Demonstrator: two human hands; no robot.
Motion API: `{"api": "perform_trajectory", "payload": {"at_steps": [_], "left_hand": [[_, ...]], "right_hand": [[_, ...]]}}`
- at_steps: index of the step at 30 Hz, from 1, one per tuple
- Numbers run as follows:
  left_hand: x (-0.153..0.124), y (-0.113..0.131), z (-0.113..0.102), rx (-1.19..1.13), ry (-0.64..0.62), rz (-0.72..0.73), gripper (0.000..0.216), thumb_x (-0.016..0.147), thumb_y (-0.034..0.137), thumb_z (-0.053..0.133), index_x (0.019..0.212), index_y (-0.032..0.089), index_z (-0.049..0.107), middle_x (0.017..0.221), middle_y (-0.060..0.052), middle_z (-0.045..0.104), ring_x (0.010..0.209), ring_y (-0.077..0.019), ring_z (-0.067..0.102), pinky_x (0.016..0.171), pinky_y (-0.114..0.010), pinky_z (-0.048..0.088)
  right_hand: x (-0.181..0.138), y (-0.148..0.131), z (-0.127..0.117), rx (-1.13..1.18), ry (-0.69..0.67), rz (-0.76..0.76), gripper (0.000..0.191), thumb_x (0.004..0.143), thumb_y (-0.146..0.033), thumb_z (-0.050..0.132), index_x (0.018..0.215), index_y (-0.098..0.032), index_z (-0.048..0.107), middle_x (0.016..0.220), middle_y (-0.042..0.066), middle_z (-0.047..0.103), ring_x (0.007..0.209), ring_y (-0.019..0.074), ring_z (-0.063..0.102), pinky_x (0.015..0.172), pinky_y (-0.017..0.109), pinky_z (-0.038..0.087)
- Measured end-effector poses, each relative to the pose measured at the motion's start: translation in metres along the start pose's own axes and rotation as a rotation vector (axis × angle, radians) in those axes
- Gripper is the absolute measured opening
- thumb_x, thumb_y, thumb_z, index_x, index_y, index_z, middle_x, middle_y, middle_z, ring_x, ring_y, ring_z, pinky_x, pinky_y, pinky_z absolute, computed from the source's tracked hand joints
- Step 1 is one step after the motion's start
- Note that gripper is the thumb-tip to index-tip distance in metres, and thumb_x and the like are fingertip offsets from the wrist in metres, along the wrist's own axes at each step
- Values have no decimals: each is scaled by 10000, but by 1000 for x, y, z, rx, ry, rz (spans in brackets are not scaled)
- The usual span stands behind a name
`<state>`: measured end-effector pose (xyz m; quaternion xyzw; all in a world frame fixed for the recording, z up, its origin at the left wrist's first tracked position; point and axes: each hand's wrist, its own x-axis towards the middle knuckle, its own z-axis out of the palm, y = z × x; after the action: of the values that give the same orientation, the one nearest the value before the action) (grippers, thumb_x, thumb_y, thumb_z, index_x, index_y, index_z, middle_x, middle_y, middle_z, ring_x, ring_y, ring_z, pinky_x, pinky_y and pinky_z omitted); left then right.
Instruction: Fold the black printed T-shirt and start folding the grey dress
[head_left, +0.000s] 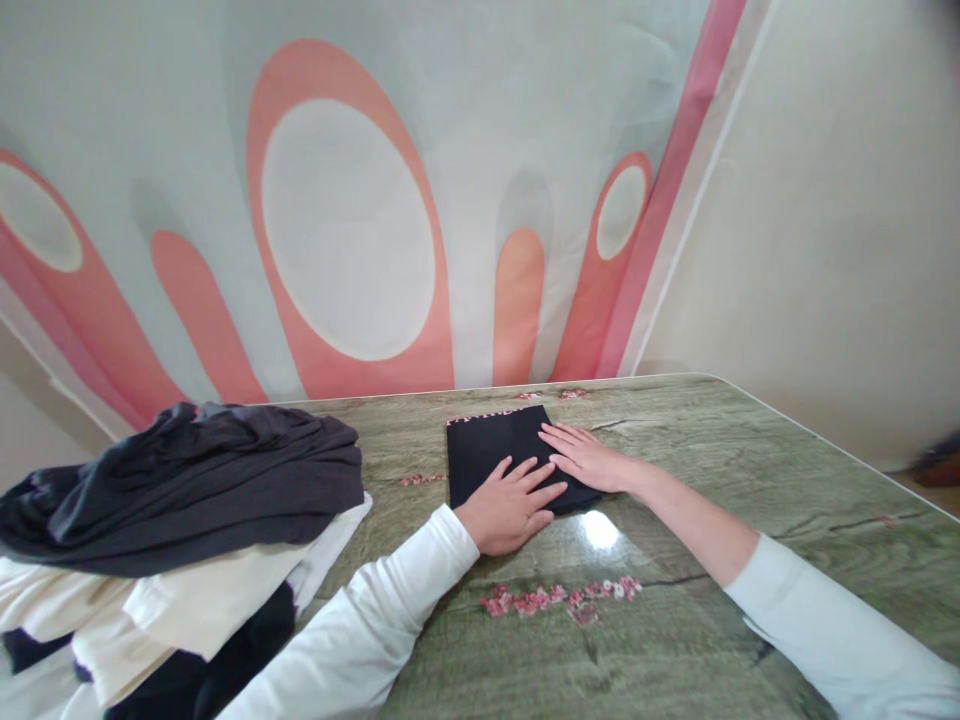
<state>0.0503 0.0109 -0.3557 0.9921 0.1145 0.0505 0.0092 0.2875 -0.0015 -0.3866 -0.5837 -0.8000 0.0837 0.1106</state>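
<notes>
A black garment (pixel 491 447), folded into a small rectangle, lies on the green-grey table (pixel 712 470) near its far edge. My left hand (pixel 510 505) rests flat on the garment's near edge, fingers spread and open. My right hand (pixel 589 457) lies flat on the garment's right side, fingers stretched toward the left, also open. Both arms wear white sleeves. Neither hand grips anything.
A heap of clothes (pixel 176 520), dark grey on top and cream and white below, sits at the left of the table. Pink flower patterns (pixel 559 597) are printed on the tabletop. A wall with pink and white ovals (pixel 349 225) stands behind.
</notes>
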Motion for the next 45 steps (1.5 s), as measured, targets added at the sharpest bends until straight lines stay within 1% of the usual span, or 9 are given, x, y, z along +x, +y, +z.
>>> {"api": "perform_trajectory", "payload": {"at_steps": [6,10,14,18,24,27,30,33,45], "left_hand": [[-2,11,-1,3,-6,42,430,935,308,275,1359,243,286,1432,-46,300,1313,-211,245,1039,-415,221],[-5,32,-2,30,66,-73,442,886,200,373,1323,152,329,1388,-105,354,1264,-217,325,1006,-359,291],[-17,41,-11,-13,128,-250,323,847,268,494,1153,165,485,1151,-90,525,1045,-220,492,874,-332,407],[-34,32,-19,-72,149,-321,169,857,257,495,994,183,559,963,-51,542,900,-191,518,809,-315,430],[-42,23,-18,-97,147,-302,150,876,254,470,936,181,587,911,-44,531,872,-179,510,800,-301,430],[-43,25,-20,-88,134,-284,150,859,219,487,966,177,584,926,-47,530,886,-182,507,807,-299,430],[-47,24,-22,-92,117,-281,168,841,192,497,986,175,581,930,-49,532,891,-184,508,808,-298,430],[-54,20,-25,-108,111,-296,174,829,212,518,985,172,583,941,-53,532,893,-189,508,812,-307,428],[-72,15,-24,-153,143,-339,120,872,224,466,852,175,573,902,-42,531,872,-179,497,798,-302,416]], "right_hand": [[7,-8,-14,-87,226,24,338,878,-350,403,1034,-157,632,1089,118,615,1182,257,433,1013,423,309],[16,-12,-7,-13,306,-26,354,882,-277,378,1158,-147,557,1207,125,545,1158,228,463,996,402,357],[22,-14,-1,44,284,-82,396,880,-272,380,1247,-168,488,1324,99,453,1226,223,397,1039,424,313],[29,-23,-4,57,284,-122,341,877,-258,403,1168,-164,556,1267,100,505,1198,221,421,1032,411,322],[32,-47,-9,94,325,-177,201,839,-229,493,989,-178,618,1031,91,587,995,211,521,881,397,426],[20,-59,-14,170,284,-183,109,815,-242,537,812,-172,620,841,52,568,757,155,540,698,308,462],[1,-70,-19,314,125,-261,121,801,-284,571,760,-177,611,739,10,533,605,105,494,557,237,422],[-17,-79,-19,373,30,-342,106,764,-273,620,819,-183,619,778,12,551,682,119,518,610,240,426],[-28,-81,-16,345,23,-327,53,758,-133,563,771,-182,580,840,27,544,777,141,525,716,271,433]]}}
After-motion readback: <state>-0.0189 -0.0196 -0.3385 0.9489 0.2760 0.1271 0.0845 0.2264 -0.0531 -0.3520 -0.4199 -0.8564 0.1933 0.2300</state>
